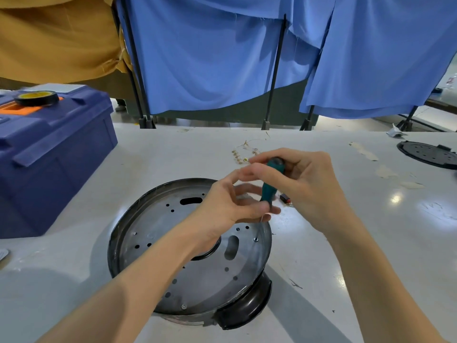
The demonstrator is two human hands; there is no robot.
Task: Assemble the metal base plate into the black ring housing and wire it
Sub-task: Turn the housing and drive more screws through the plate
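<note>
Driving screw [256, 239] into metal base plate [173, 243]: right hand [304, 184] grip wraps screwdriver [270, 186], left hand [232, 206] pinches shaft; keep tool vertical, press firmly.

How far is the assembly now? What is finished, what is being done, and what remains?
Done: the metal base plate sits inside the black ring housing, with one screw at its near edge. In hand: the right hand holds a green screwdriver, its tip on a second screw, while the left hand steadies the shaft. Left: no wiring shows; the wire bundle lies unused behind.
</note>
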